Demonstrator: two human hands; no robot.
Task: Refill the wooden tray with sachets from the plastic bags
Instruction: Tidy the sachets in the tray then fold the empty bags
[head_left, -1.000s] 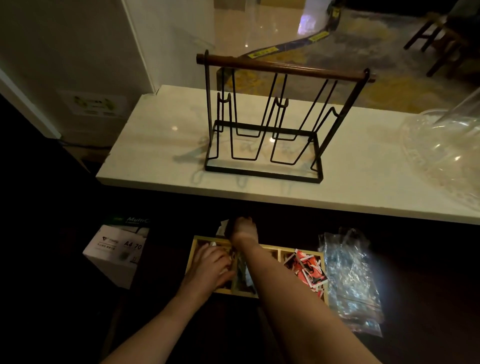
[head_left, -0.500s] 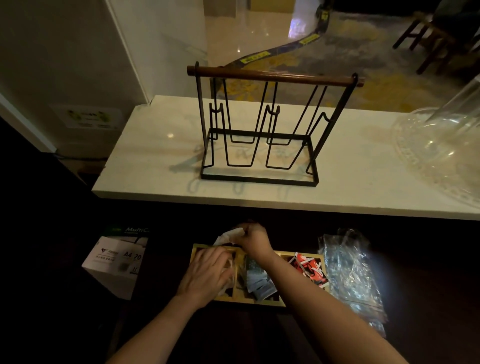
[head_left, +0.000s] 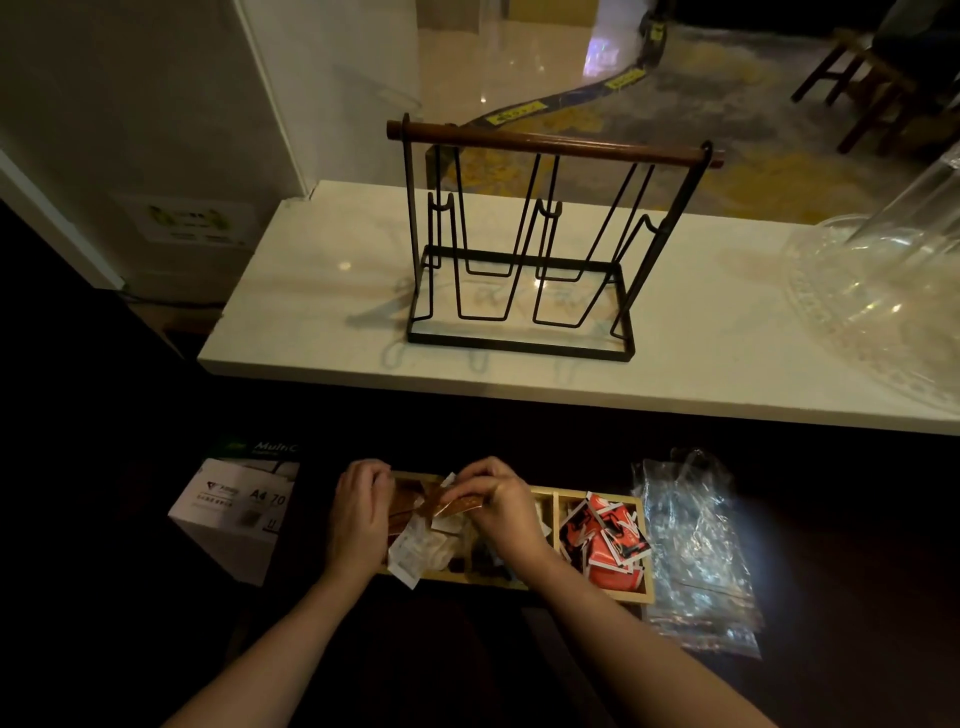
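Head view: wooden tray (head_left: 602, 598) sat on dark bench, plastic bags (head_left: 698, 551) just right of it. Right hand (head_left: 501, 506) pinched brown sachet (head_left: 456, 505) over left compartment; left hand (head_left: 361, 512) curled, grasp unclear.

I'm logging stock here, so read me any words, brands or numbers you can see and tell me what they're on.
"MultiC", cut off by shadow: top of the paper box.
"A4 70": the box's front.
Smaller print on the box: too small to read.
Red sachets: print blurred.
Wall sticker and yellow floor labels: unreadable.
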